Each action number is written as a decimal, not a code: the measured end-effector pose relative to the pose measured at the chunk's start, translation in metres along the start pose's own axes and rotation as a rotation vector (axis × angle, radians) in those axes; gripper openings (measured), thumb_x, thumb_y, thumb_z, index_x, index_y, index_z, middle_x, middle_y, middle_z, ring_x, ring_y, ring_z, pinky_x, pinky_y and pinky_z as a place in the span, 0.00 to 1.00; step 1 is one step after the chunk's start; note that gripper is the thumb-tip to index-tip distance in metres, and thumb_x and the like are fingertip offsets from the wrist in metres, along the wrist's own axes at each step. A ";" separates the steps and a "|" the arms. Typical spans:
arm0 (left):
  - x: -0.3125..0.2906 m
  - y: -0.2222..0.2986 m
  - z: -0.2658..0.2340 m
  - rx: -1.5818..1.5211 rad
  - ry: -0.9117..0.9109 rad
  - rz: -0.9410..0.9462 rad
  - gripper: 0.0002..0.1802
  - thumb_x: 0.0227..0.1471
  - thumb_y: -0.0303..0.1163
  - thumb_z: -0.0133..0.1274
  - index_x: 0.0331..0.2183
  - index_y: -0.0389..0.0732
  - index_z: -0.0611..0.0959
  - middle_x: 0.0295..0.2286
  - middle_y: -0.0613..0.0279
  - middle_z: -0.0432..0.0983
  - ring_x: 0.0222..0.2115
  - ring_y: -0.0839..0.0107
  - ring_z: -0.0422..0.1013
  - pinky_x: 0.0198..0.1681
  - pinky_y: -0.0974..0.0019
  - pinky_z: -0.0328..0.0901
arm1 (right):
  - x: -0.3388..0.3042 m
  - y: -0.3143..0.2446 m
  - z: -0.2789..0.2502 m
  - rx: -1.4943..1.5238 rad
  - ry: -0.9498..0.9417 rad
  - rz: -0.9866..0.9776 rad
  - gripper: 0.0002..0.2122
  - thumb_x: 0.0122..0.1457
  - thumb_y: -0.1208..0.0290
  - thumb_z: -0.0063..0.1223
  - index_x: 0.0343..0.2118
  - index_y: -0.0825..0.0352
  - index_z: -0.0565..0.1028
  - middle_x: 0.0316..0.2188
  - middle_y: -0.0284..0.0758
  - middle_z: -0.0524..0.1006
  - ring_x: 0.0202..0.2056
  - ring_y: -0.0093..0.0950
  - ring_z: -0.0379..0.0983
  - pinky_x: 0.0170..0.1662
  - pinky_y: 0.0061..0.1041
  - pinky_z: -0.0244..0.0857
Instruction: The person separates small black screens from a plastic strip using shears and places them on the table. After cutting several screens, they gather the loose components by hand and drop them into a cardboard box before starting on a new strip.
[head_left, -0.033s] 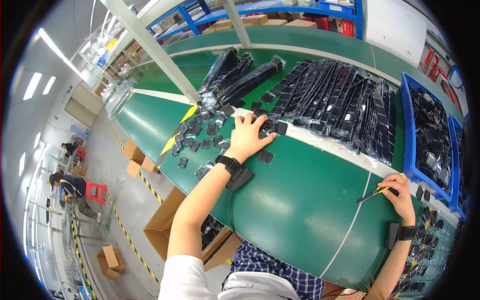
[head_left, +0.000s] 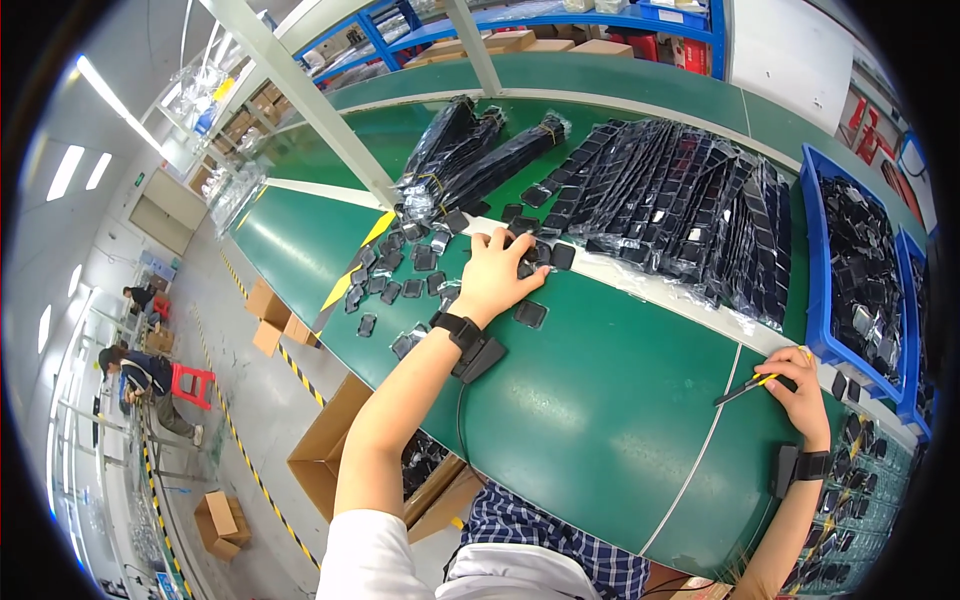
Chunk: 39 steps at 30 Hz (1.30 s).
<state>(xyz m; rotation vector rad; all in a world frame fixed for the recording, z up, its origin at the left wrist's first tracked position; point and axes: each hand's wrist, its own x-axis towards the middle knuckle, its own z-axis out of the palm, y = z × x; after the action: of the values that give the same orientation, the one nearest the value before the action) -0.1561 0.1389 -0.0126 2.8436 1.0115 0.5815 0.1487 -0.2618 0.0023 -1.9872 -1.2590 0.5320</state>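
Handle the black pieces (head_left: 563,257) lightly beneath the half-curled left hand (head_left: 492,280) (hold unclear), tool (head_left: 735,392) pinched well clear in the right hand (head_left: 802,392).

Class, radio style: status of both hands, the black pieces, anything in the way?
Left hand: over black pieces. Right hand: gripping black-and-yellow tool. Pieces: loose, scattered. Wrapped strips just beyond.
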 end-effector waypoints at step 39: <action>-0.552 -0.274 0.072 -0.809 0.152 -1.779 0.34 0.50 0.69 0.53 0.24 0.44 0.81 0.18 0.59 0.76 0.15 0.62 0.70 0.18 0.58 0.66 | 0.013 0.002 0.005 -0.013 0.011 -0.088 0.11 0.49 0.79 0.59 0.37 0.64 0.83 0.38 0.32 0.74 0.46 0.31 0.68 0.59 0.32 0.50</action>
<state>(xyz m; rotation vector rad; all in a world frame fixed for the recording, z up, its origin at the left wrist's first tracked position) -0.6856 0.0147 -0.3114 0.5989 2.0149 0.6213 0.1519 -0.2490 -0.0018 -1.9322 -1.3398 0.4707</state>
